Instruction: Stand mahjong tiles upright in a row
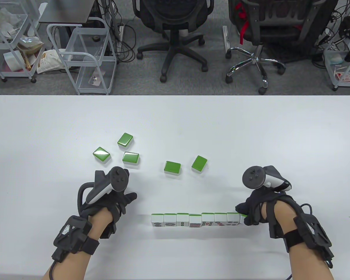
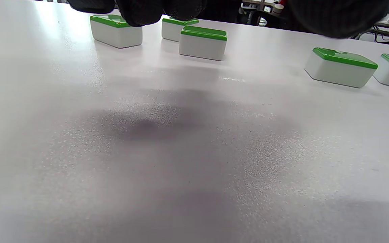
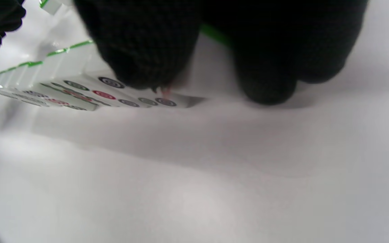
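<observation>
Several mahjong tiles stand upright in a row (image 1: 195, 220) near the table's front, faces toward me; the row also shows in the right wrist view (image 3: 62, 87). My right hand (image 1: 245, 216) pinches one more tile (image 1: 243, 215) at the row's right end; only a green sliver of it shows, and its green edge (image 3: 214, 35) peeks between my fingers (image 3: 147, 50). My left hand (image 1: 128, 199) hovers left of the row, fingers spread, holding nothing. Several loose tiles lie green back up beyond it: three at the left (image 1: 131, 157) and two in the middle (image 1: 172, 168) (image 1: 199, 163).
The white table (image 1: 250, 131) reaches to the far edge, with office chairs and wire carts on the floor behind it. In the left wrist view the loose tiles (image 2: 203, 42) (image 2: 341, 65) lie ahead of my fingertips (image 2: 140, 13).
</observation>
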`<state>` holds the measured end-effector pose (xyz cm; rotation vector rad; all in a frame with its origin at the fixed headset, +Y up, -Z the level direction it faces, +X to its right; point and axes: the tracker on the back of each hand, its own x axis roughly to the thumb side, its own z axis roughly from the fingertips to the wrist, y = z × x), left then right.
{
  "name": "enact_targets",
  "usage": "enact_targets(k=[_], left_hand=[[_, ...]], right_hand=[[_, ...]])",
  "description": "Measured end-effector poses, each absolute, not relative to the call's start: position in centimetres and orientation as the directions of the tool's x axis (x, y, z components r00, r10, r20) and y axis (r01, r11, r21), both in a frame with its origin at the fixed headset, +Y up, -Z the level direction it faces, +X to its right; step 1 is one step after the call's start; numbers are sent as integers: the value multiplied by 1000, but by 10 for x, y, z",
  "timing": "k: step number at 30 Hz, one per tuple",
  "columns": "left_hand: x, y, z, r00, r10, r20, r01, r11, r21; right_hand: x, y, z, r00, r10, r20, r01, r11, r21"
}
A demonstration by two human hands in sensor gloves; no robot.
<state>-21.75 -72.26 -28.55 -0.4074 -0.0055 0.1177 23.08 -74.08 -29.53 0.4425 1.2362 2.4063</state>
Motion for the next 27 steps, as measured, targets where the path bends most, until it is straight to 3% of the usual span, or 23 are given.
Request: enact_targets(k=[7,18,21,24,27], left_hand=[[-220,-722,-286,992,120,-27,-121,911,-394],[-226,-721,-287,991,125,-47,-134,909,-394],[-229,-719,-287,990,132,-55,-143,910,-389],[-233,-721,-289,991,118,-65,-134,911,-390],[-236,-723,-290,991,109,-75,-130,908,-397]], right_hand=[[246,-742,-304,-829,557,45,-331,-553,765],[250,-736,-304,-841,540,13,-336,-542,770],[257,-706,-300,-861,508,28,-356,-641,680],[268,-674,-297,-924,380,28,-328,-831,449],[271,-664,-298,-945,328,-6,-319,-915,246]])
